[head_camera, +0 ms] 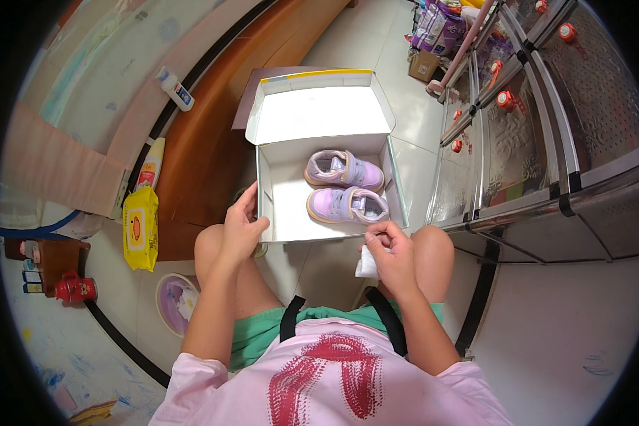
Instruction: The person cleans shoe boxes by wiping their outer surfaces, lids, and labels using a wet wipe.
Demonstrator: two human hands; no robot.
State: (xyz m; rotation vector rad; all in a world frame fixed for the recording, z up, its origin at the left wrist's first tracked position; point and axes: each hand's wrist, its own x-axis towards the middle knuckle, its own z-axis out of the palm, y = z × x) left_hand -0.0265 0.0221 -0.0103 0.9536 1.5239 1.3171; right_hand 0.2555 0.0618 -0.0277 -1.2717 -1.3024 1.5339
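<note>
An open white shoebox (287,213) with its lid raised at the back lies before me. Two lilac and grey child's shoes, an upper one (370,173) and a lower one (324,206), lie on their sides or soles in its right half; which, I cannot tell. My left hand (245,226) grips the box's left wall near the front corner, thumb on the inner side. At the front right corner, my right hand (391,250) is closed on a folded white wipe or cloth (368,263), its fingers by the box's front edge.
Behind the box is a dark tabletop (247,101). On the left are a yellow wipes pack (141,229), a white bottle (175,90), a waste bin (176,303) and a red kettle (76,288). A metal cabinet (516,144) stands on the right.
</note>
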